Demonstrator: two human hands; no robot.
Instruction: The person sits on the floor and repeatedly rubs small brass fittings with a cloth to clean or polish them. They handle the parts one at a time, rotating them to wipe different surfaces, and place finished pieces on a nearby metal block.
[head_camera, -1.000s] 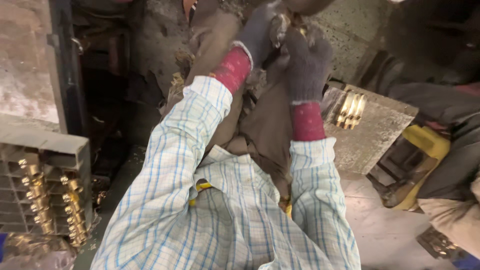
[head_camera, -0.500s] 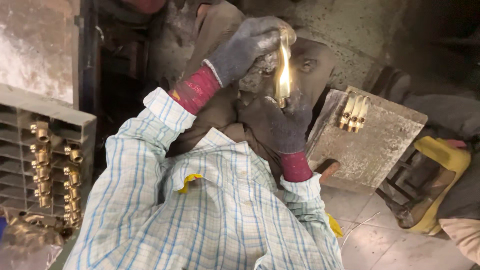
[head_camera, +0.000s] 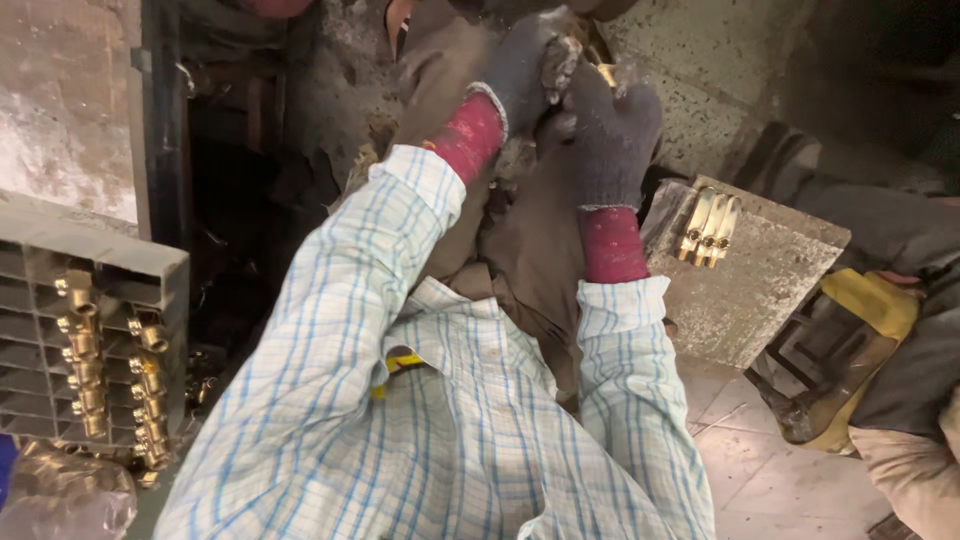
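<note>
Both my hands wear grey knit gloves with red cuffs and are raised together at the top of the view. My left hand (head_camera: 520, 70) and my right hand (head_camera: 612, 125) close around a small brass part (head_camera: 605, 72), of which only a glint shows between the fingers. My checked shirt sleeves run down from both wrists. A brown apron (head_camera: 530, 250) lies over my lap under the hands.
A grey slotted crate (head_camera: 100, 270) at the left carries two rows of brass fittings (head_camera: 85, 355). At the right, a grey slab (head_camera: 760, 270) bears three brass pieces (head_camera: 708, 226). Another person's leg and a yellow frame (head_camera: 860, 340) sit at the right edge.
My hands have moved up and to the right with the brass part. The bright glint on the part seen half a second ago is now mostly hidden by my fingers.
</note>
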